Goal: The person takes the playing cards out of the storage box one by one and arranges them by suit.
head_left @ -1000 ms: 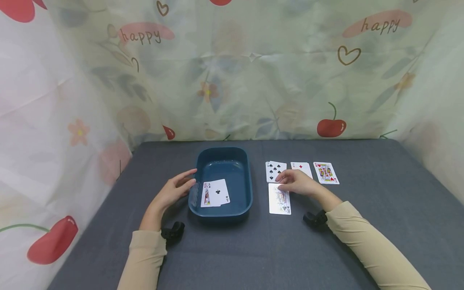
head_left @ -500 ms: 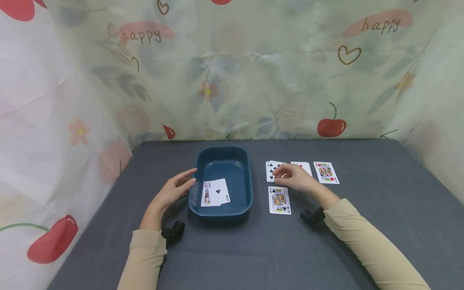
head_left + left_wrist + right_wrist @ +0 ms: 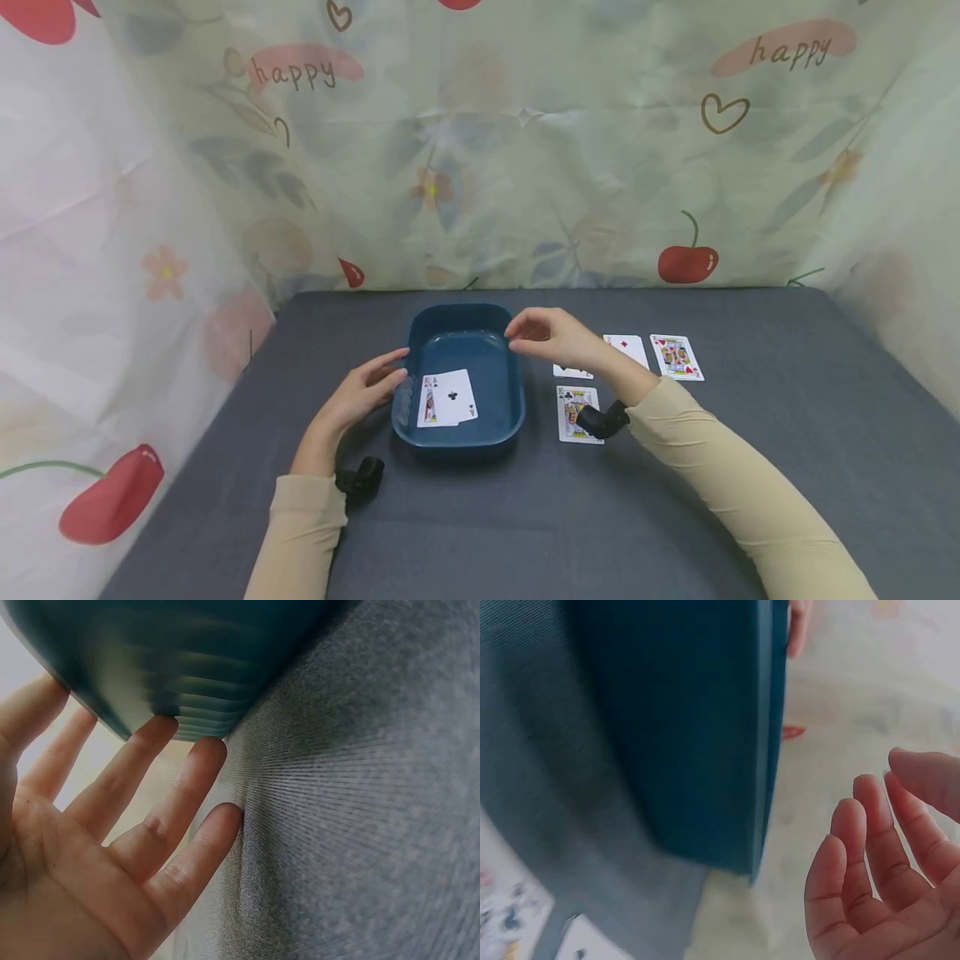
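Presently the blue tray [image 3: 459, 408] is steadied from its left wall by the left hand [image 3: 358, 398], fingers straight against it. Its long axis runs front to back on the grey table [image 3: 675, 500]. The right hand [image 3: 551, 336] is held over the tray's right rim — fingers loosely open in the wrist view, no card visible in them. Two overlapped cards [image 3: 447, 398] lie inside; the spade card [image 3: 567, 371] is largely hidden by the wrist.

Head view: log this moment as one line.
left hand: touches tray side | right hand: above tray's right rim, no card visible | tray: two cards inside
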